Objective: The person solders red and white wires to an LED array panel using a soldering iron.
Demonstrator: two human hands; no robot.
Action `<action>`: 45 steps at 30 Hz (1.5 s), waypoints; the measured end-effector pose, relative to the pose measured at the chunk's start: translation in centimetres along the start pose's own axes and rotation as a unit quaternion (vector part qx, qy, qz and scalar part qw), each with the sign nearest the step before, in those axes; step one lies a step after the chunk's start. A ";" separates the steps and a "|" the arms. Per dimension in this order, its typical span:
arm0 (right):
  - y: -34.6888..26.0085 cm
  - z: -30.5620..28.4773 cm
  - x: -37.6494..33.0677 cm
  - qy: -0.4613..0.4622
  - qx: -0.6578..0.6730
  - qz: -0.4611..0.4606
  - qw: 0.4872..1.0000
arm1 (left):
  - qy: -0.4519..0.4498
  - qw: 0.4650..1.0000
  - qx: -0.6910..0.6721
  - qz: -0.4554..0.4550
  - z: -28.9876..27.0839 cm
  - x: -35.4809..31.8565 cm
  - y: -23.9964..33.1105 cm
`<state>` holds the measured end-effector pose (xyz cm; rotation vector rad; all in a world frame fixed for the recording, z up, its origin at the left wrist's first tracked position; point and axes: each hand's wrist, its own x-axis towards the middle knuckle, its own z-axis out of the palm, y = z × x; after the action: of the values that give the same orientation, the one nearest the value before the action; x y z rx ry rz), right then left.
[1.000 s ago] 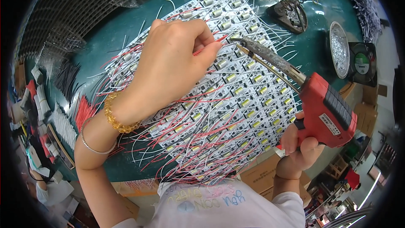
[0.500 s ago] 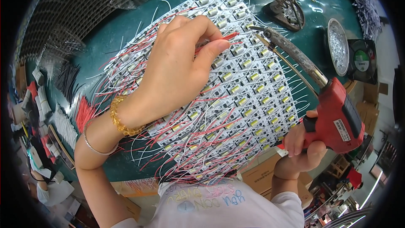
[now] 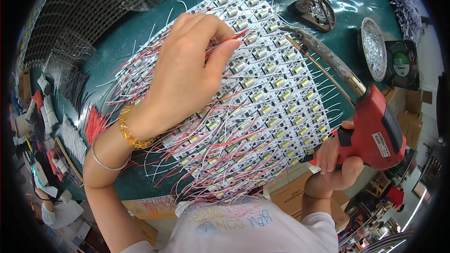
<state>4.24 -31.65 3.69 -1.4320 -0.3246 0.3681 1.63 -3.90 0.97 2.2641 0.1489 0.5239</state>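
Observation:
A large panel of small white circuit boards (image 3: 267, 97) lies on the table, each board bearing a yellowish cylinder part. Many red and white wires trail from it. Over its upper part, my left hand (image 3: 190, 61) pinches a few red wires (image 3: 240, 33) between thumb and forefinger, their ends poking out toward the right. My right hand (image 3: 348, 171) grips a red and black soldering gun (image 3: 375, 126) beyond the panel's right edge. The gun's tip and thin solder feed tube point up and left, just right of the wire ends and apart from them.
Top right are a soldering iron stand (image 3: 318, 11) with a coil and a metal dish (image 3: 374, 49) of silvery bits. A small black fan (image 3: 402, 64) sits beside the dish. Bundles of red wires (image 3: 96, 124) and white wires (image 3: 72, 137) lie left. Dark gridded panels (image 3: 93, 9) fill the upper left.
My left hand has shifted a little to the left with the red wires, away from the gun's tip. The panel has slid slightly left; the soldering gun has barely moved.

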 end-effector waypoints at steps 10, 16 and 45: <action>0.3 1.0 -0.2 0.036 -0.074 0.018 0.996 | -0.045 0.996 0.079 0.011 -0.4 0.3 0.3; -0.1 1.0 0.3 0.010 -0.051 0.021 0.998 | -0.063 0.998 -0.004 -0.027 -0.3 0.6 0.3; 0.4 -0.1 0.1 0.002 -0.018 0.018 1.000 | -0.132 0.973 -0.059 -0.178 0.0 2.1 1.5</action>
<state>4.33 -31.73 3.32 -1.4747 -0.3037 0.3911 3.45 -4.35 2.69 2.1023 0.3697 0.0392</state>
